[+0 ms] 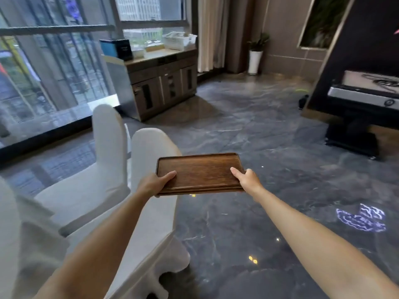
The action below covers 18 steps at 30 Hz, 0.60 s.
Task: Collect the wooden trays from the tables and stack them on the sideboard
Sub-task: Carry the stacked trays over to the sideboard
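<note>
Presently one tray (199, 172) is held out in front of the body, roughly level, above the floor (269, 143) and just right of a white-covered chair (149, 160). The left hand (154, 183) is closed on the tray's near-left corner, thumb laid on the top face, fingers presumably curled beneath, though they are hidden. The right hand (248, 180) is closed on the near-right corner in the same way, thumb on top.

Handling, judged from appearance:
- Dark wood, flat, rectangular, with a low raised rim. Taken to be rigid; no sag is seen between the two hands.
- Weight is judged moderate, since it is carried at arm's length by the corners alone.
- Surface looks smooth and finished, so a thumb-only pinch could slide. The rim gives a lip to hook against.
- Not fragile, but corners and finish could be marked by a drop onto the hard floor.
- Best hold: both short ends, or the two near corners as now, thumbs inside the rim. A one-handed grip at mid-edge would let it tip.

The sideboard (164, 83) stands well ahead by the window (54, 72). Its top carries a dark box (116, 49) and a white basket (180, 41). Whether any trays are stacked there cannot be told; the view is too blurred. Free space on top looks limited.
</note>
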Available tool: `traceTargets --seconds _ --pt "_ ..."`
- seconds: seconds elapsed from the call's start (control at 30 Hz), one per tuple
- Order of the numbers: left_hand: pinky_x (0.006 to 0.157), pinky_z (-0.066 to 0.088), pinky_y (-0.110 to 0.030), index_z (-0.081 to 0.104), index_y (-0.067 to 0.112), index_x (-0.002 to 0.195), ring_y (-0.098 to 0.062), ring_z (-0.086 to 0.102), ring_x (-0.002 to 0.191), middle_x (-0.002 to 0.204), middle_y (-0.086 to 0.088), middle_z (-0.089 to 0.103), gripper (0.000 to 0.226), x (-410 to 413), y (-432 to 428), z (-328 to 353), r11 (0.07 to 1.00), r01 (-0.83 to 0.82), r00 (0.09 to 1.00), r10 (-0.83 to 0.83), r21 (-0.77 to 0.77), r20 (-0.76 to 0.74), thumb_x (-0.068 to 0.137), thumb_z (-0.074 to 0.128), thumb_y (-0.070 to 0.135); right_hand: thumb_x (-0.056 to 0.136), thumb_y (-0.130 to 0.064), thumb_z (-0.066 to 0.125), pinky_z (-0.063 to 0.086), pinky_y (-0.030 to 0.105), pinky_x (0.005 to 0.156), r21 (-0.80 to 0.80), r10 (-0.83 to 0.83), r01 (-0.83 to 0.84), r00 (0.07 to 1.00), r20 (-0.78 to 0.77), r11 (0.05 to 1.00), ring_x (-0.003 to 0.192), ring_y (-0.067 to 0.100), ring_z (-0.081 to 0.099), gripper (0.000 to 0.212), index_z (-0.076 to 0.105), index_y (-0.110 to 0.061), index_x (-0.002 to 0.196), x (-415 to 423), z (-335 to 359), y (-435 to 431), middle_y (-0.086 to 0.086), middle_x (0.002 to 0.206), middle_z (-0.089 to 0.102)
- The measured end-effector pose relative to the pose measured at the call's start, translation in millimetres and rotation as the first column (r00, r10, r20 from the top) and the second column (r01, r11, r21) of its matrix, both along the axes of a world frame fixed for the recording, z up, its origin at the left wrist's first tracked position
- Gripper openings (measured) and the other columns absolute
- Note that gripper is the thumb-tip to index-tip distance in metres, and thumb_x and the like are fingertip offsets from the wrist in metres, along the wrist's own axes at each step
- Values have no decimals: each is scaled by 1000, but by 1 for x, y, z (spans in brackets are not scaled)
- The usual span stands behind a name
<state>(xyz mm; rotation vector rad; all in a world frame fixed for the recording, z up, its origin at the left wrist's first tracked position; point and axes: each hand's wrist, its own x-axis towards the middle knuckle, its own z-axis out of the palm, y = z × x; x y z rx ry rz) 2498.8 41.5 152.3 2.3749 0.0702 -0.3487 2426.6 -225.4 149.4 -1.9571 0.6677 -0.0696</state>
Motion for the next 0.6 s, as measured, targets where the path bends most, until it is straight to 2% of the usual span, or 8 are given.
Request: traceTargets --seconds 0.1,0.17,0.27,0.37,0.43,0.53,0.6 --pt "56 44 -30 57 9 65 -22 56 49 56 -9 59 57 51 -52 15 998 61 998 -61 8 31 76 55 65 86 -46 56 41 39 97 13 -72 71 997 29 997 115 36 53 60 54 8 113 35 8 -46 24 122 58" --pt "52 42 -27 58 6 75 -21 54 48 59 -8 57 57 88 -85 19 995 86 996 -85 -40 23 76 57 63 86 -46 56 42 36 91 17 -112 111 992 56 994 111 34 55 59 54 7 112 63 11 -76 23 120 59" --pt "65 51 -32 60 5 71 -24 59 59 67 -10 61 59 148 -131 13 991 127 992 -125 -48 34 76 56 64 87 -46 56 38 32 84 5 -121 121 990 71 993 110 32 53 58 51 5 114 116 11 -122 19 120 58" --pt "79 55 -36 65 4 76 -27 63 67 75 -12 67 61 212 -176 4 989 128 990 -124 -70 61 76 55 65 86 -47 55 41 36 91 -16 -115 117 990 79 993 113 32 52 61 49 5 117 183 12 -167 18 123 56" --pt "78 54 -36 66 1 82 -27 63 68 77 -13 67 65 256 -203 4 990 120 992 -116 -70 55 76 55 65 86 -47 55 42 38 93 -29 -112 114 991 69 993 114 33 52 61 48 5 118 228 17 -194 18 122 55" --pt "75 52 -35 63 3 72 -28 64 68 71 -13 66 64 321 -242 12 992 120 992 -117 -44 53 76 53 66 86 -47 56 42 36 91 -35 -117 120 991 69 992 112 33 53 59 50 4 114 293 21 -230 19 121 57" --pt "76 54 -37 62 5 72 -28 65 69 70 -10 65 61 361 -263 17 992 116 992 -113 -42 62 76 54 65 86 -47 56 41 35 89 -37 -123 125 990 67 991 112 33 53 60 50 5 114 332 21 -251 20 121 57"
